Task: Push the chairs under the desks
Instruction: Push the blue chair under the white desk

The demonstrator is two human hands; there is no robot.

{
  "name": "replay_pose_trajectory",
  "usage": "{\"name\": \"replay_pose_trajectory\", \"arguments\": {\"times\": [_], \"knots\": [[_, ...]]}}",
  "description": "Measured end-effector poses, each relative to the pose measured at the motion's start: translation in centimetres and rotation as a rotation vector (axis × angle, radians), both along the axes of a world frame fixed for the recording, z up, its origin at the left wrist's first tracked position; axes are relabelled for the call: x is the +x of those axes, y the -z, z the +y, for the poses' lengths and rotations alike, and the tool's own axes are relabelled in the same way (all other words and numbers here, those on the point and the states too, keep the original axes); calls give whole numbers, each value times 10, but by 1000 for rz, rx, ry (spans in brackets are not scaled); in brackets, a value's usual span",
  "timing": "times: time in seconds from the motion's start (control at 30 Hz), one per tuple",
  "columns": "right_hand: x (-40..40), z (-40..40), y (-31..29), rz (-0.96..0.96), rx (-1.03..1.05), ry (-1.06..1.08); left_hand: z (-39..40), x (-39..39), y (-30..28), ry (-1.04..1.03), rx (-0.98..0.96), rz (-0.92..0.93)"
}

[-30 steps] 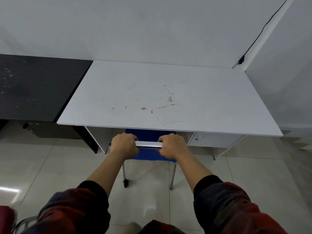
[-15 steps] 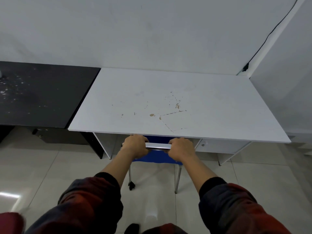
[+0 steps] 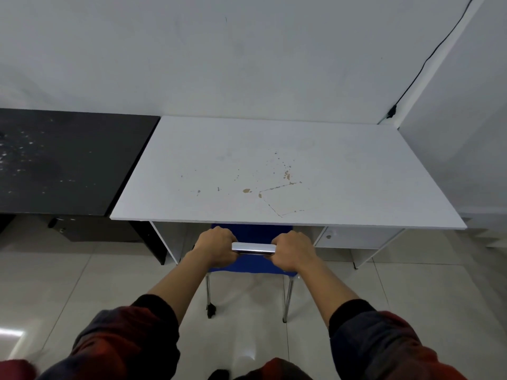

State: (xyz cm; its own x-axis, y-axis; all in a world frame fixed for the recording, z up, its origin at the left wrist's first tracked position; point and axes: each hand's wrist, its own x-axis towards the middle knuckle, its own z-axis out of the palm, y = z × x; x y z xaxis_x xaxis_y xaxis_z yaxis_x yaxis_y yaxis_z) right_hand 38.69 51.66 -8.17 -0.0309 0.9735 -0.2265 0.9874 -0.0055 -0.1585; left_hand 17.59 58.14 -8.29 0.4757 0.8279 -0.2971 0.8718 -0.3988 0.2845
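Both hands clench the chrome top bar [image 3: 253, 248] of the blue chair [image 3: 251, 263], the left hand [image 3: 216, 249] at its 9 o'clock end, the right hand [image 3: 292, 250] at its 3 o'clock end. The chair's seat sits partly under the white desk [image 3: 274, 171], its rear legs out on the tiled floor [image 3: 82, 283]. A black desk [image 3: 63, 160] adjoins at 9 o'clock.
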Motion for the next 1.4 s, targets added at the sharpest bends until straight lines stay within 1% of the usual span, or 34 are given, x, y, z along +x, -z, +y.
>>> {"name": "replay_pose_trajectory", "arguments": {"times": [0.47,0.6,0.67,0.73,0.8,0.9,1.0,1.07,1.23,1.4], "knots": [[-28,-8,1,15,39,-8,-12,-29,1,-24,25,13],[-32,-11,1,20,58,92,-13,-29,-2,-9,53,3],[-39,-16,6,-20,125,155,-15,-30,-2,-18,77,-10],[-48,-21,7,-52,193,248,-17,-32,-1,-18,142,-13],[-58,-29,4,-31,204,336,-23,-31,0,-20,238,5],[-68,-48,4,36,194,382,-39,-29,3,-147,288,-33],[-77,-66,6,39,141,367,-56,-33,9,-250,306,-137],[-84,-72,5,33,97,377,-66,-40,13,-250,308,-175],[-98,-77,-1,47,59,428,-85,-60,22,-198,280,-163],[-110,-81,-4,67,54,452,-86,-66,20,-172,191,-189]]}}
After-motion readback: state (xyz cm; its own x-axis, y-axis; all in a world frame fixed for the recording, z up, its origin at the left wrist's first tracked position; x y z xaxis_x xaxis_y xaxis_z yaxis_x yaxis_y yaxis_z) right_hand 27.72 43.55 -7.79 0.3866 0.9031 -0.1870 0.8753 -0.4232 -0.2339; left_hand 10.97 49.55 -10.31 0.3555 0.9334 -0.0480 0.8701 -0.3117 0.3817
